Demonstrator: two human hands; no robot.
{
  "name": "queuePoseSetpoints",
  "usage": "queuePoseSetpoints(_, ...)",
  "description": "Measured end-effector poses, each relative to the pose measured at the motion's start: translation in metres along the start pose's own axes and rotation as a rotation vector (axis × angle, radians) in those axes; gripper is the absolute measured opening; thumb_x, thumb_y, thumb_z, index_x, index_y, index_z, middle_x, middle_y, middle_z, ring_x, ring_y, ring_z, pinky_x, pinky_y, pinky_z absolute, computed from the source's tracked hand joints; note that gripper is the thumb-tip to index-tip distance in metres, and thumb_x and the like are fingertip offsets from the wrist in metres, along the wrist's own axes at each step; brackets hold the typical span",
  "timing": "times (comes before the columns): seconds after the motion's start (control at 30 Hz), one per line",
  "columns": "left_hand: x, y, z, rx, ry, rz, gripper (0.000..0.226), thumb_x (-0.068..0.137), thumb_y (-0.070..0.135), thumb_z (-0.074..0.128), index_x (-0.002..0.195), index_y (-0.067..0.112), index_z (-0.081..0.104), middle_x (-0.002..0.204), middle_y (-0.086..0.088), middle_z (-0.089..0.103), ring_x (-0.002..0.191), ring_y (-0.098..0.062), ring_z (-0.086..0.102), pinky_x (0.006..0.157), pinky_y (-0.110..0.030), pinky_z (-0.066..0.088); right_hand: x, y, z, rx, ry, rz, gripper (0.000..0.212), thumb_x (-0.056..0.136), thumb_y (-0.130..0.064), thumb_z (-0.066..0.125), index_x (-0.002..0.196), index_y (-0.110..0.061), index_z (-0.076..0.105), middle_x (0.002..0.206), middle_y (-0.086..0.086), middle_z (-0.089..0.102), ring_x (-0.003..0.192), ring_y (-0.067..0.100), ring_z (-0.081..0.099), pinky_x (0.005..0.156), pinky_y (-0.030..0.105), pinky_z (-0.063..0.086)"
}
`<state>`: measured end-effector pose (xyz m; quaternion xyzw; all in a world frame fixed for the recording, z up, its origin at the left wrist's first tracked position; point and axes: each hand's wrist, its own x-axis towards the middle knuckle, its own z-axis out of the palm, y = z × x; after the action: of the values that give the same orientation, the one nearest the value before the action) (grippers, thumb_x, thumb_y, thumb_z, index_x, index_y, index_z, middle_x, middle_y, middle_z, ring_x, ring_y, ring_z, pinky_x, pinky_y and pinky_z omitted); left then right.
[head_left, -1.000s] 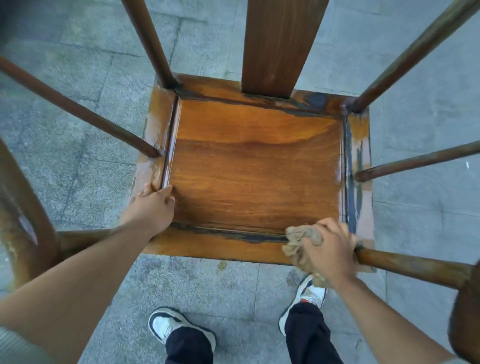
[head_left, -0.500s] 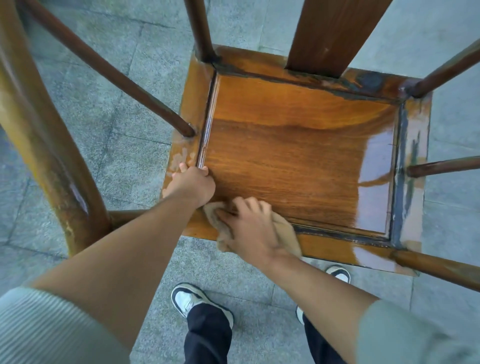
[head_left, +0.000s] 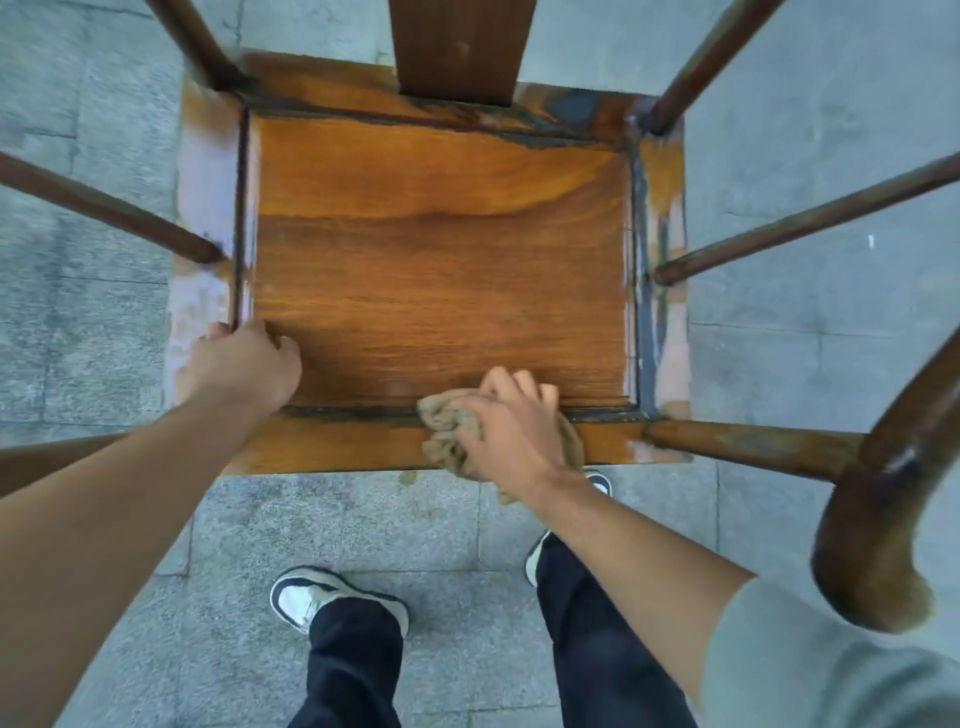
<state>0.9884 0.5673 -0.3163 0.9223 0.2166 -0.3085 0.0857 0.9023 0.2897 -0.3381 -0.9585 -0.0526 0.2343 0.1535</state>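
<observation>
Two hands show in the head view, my only camera, looking straight down onto a wooden chair seat (head_left: 441, 260) on a paved floor (head_left: 363, 525). The right hand (head_left: 511, 431) has its fingers bunched over a crumpled tan cloth (head_left: 445, 439), clutching it and pressing it down. The cloth sits on the front rail (head_left: 332, 444) of the seat, right of the middle, and overlaps the dark groove where the rail meets the seat panel. The left hand (head_left: 244, 364) lies knuckles up on the near left corner of the seat, fingers bent down onto the wood. I cannot tell whether it grips the frame or only braces on it. The two hands are well apart, and the cloth lies between the left hand and the near right post (head_left: 753, 447). The rail's long axis runs left to right across my view, so I judge the next stroke must travel sideways along it. The right hand already has the cloth and is the one to drive it. The curved armrest (head_left: 883, 519) hangs close on the right, so a sweep that way has less room.
</observation>
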Motion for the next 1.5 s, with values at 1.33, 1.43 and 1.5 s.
queuePoseSetpoints(1.33,-0.047,-0.04,0.03,-0.1,-0.007,0.261,0.043,0.102,0.034,0.042,0.134,0.007,0.054,0.131,-0.018,0.055,0.113,-0.04,0.056,0.091,-0.045,0.048,-0.032,-0.007,0.03,-0.221,0.03,-0.243,0.079,0.071,-0.011,0.076,0.137,-0.043,0.047,0.113,0.002,0.049,0.1,0.03,0.048,0.078,0.045,0.04)
queuePoseSetpoints(1.43,-0.066,-0.032,0.035,-0.038,-0.084,0.264,0.049,0.1,0.032,0.046,0.142,0.006,0.048,0.143,-0.016,0.049,0.124,-0.036,0.052,0.096,-0.044,0.047,-0.077,0.062,0.005,-0.159,0.001,0.247,0.07,0.078,-0.025,0.078,0.135,-0.047,0.044,0.118,-0.003,0.046,0.107,0.027,0.047,0.084,0.042,0.041)
queuePoseSetpoints(1.5,-0.081,-0.016,0.03,-0.018,-0.132,0.262,0.049,0.1,0.032,0.045,0.145,0.011,0.043,0.141,-0.014,0.052,0.114,-0.034,0.059,0.08,-0.039,0.051,-0.105,0.09,-0.01,-0.086,-0.013,0.407,0.056,0.084,-0.039,0.074,0.134,-0.043,0.05,0.12,-0.005,0.047,0.11,0.025,0.046,0.089,0.041,0.041)
